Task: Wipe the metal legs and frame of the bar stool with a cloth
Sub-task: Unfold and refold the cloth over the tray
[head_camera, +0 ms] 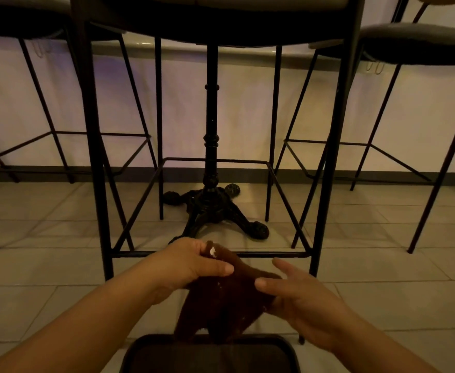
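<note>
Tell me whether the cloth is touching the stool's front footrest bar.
Cannot tell. In the head view the left hand holds the cloth in front of the footrest bar, overlapping it, but the dim picture shows neither contact nor gap.

Brightness: dim, warm amber cast overall.
Source: pale glowing back wall, tinged violet at left.
Silhouettes: black thin-legged metal bar stool and ornate black cast-iron table pedestal backlit, detail lost.
Distortion: wide-angle bowing at the edges.
Sharpness: soft, slightly grainy.

My bar stool's seat cut off above, cloth's lower edge behind a dark tray.
</note>
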`<action>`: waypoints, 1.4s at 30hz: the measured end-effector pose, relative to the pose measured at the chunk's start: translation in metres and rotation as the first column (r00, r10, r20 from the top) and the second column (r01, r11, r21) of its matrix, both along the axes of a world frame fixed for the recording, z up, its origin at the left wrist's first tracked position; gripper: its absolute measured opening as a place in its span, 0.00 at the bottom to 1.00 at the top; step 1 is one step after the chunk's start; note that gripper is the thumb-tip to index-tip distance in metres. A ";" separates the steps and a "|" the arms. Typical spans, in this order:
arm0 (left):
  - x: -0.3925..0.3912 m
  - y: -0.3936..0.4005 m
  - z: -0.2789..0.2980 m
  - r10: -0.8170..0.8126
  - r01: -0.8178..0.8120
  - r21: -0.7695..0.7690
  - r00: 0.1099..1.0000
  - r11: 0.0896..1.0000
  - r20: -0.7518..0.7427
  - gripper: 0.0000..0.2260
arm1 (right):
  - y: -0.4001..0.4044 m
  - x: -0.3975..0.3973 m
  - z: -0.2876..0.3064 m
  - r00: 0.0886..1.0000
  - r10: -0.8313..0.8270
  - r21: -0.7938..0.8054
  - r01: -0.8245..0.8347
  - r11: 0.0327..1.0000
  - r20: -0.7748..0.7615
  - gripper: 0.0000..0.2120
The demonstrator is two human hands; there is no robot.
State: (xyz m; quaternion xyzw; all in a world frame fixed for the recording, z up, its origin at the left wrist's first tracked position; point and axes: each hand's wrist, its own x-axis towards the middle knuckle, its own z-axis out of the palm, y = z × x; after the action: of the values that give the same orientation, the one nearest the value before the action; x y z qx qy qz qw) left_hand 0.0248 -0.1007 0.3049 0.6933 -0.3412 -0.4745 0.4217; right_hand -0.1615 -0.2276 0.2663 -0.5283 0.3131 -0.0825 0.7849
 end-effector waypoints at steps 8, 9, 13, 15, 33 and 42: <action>0.013 0.006 -0.005 0.110 -0.124 0.106 0.985 0.987 0.130 0.34 | -0.003 0.006 0.002 1.000 -0.029 -0.422 0.029 0.906 0.005 0.31; 0.013 0.006 -0.005 0.071 -0.085 0.093 0.986 0.992 0.150 0.39 | -0.003 0.006 0.004 1.000 0.011 -0.456 -0.022 0.890 -0.027 0.34; 0.006 0.006 -0.004 -0.047 -0.005 0.096 0.843 0.995 0.537 0.19 | 0.000 0.010 0.012 0.976 -0.005 -0.792 -0.173 0.585 -0.216 0.26; 0.004 0.007 -0.002 -0.005 -0.034 0.047 0.762 0.998 0.648 0.07 | -0.002 0.011 0.017 0.969 -0.052 -0.889 -0.200 0.412 -0.242 0.12; 0.015 0.014 -0.007 0.063 -0.128 -0.139 0.915 0.982 -0.397 0.21 | -0.011 0.010 0.020 0.991 0.080 0.032 -0.084 0.996 0.108 0.21; 0.028 0.020 0.000 0.006 -0.103 -0.307 0.954 0.946 -0.301 0.20 | 0.001 0.006 0.031 0.961 0.020 -0.606 0.157 0.780 0.275 0.22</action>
State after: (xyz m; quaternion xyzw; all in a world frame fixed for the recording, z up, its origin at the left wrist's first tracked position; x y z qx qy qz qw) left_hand 0.0532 -0.0808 0.3052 0.5463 -0.3267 -0.4995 0.5876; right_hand -0.1550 -0.2270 0.2977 -0.7295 0.1792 -0.2801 0.5977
